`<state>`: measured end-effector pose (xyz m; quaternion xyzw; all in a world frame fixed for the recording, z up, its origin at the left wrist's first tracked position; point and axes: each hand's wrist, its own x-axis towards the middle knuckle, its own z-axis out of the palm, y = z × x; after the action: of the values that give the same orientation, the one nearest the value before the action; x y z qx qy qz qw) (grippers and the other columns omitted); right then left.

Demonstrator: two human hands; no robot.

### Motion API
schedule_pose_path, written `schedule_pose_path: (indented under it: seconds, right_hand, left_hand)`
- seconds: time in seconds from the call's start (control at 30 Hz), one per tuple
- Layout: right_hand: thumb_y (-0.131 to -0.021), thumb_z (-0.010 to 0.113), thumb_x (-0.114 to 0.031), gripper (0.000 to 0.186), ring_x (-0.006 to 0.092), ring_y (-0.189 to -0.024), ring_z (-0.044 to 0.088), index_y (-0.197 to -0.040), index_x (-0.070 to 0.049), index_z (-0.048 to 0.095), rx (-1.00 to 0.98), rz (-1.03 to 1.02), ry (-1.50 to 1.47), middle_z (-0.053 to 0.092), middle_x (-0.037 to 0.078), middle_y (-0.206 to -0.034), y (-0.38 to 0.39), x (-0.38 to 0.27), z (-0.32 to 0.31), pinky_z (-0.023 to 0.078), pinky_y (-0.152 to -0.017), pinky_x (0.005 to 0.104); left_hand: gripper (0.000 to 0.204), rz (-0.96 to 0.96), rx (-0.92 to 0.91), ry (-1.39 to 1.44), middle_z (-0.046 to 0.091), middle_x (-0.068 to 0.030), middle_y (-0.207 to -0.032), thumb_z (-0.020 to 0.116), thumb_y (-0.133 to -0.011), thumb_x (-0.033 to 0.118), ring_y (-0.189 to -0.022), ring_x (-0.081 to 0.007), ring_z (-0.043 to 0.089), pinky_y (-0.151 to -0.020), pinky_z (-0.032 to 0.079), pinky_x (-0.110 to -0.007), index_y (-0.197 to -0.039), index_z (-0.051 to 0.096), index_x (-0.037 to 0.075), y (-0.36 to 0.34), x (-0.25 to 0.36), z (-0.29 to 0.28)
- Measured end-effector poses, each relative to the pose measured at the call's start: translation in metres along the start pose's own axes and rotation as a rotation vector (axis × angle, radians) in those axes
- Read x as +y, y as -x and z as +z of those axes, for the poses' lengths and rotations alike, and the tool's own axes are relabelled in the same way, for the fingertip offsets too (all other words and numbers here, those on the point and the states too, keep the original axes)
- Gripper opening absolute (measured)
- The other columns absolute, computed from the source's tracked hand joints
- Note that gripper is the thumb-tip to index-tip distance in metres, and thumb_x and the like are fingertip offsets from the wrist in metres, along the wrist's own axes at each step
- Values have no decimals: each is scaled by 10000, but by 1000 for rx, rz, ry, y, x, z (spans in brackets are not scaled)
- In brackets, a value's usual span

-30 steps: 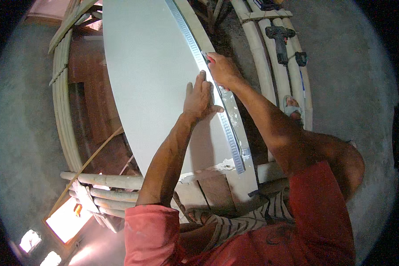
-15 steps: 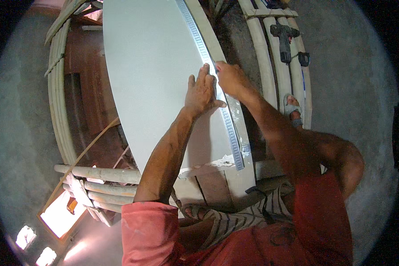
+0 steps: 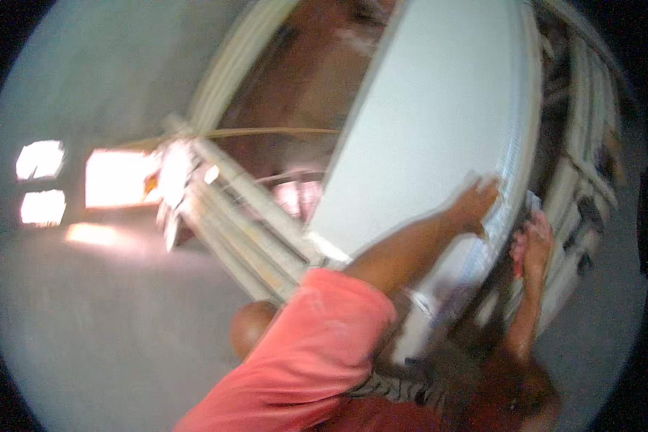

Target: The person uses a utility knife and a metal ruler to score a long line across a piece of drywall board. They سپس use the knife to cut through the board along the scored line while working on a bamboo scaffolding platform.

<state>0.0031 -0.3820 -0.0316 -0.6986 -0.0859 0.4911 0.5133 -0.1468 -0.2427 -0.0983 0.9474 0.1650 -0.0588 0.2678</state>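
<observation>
A large pale board (image 3: 425, 108) stretches away from me, its near end close to my body. Along its right edge runs a slotted metal strip (image 3: 513, 137), blurred. My left hand (image 3: 477, 203) rests on the board at that strip, fingers stretched toward the edge. Just right of the board, my right hand (image 3: 536, 241) is closed round a slim tool with a red handle (image 3: 518, 263). Something pale sticks out at the far side of that hand. Motion blur hides the tool's exact kind.
Pale bamboo poles (image 3: 248, 241) form a platform frame at the near left. More poles (image 3: 583, 108) lie on the right, with a black power tool (image 3: 587, 219) on them. A thin stick (image 3: 273, 131) crosses the gap left of the board. Bright openings (image 3: 119, 178) show at the left.
My view has swung round to the left and blurred, so the board now sits further right. My right hand has come off the strip to beyond the board's edge; my left stays on the board.
</observation>
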Motion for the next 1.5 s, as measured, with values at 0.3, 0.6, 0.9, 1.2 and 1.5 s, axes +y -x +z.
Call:
schedule_pose_path:
  seconds: [0.3, 0.6, 0.9, 1.2, 1.5]
  right_hand:
    - [-939, 600, -219, 518, 90, -468, 441, -1409, -115, 409, 99, -361, 307, 529, 14, -719, -155, -14, 0, 366, -373, 241]
    - [-827, 663, -20, 609, 289, -1337, 418, -1370, 57, 399, 93, -531, 737, 427, 208, -1436, -250, 11, 0, 326, -1109, 361]
    - [-760, 669, 28, 633, 249, -1232, 494, -1345, 19, 430, -2, -442, 126, 525, 151, -1316, -216, 3, 31, 391, -1043, 355]
    - [-727, 815, -214, 603, 271, -899, 659, -1214, -28, 513, 282, -168, 603, 637, 161, -1050, -170, -36, 55, 528, -773, 394]
    - [-701, 814, -217, 678, 310, -1098, 602, -1270, -36, 491, 239, -162, 514, 609, 178, -1176, -163, -44, 51, 487, -917, 422]
  left_hand:
    - [1062, 38, 122, -18, 189, -227, -1543, 853, -522, 548, -1454, -329, 162, -1174, 131, -548, -1321, 437, -14, 10, 15, -6]
    - [1078, 27, 114, -70, 191, -222, -1546, 830, -547, 563, -1459, -312, 157, -1175, 139, -539, -1354, 409, -13, 12, 16, -10]
    - [902, 15, 18, 125, 243, -296, -1487, 884, -517, 417, -1417, -411, 213, -1133, 183, -601, -1164, 490, -72, 6, 4, -18]
    - [610, 124, -24, -22, 317, -289, -1443, 699, -816, 397, -1330, -449, 340, -1079, 306, -552, -1192, 465, -23, -5, 0, -51]
    - [867, 127, 128, 44, 231, -226, -1531, 789, -717, 113, -1410, -370, 264, -1151, 299, -428, -1428, 302, 24, -109, -50, -90]
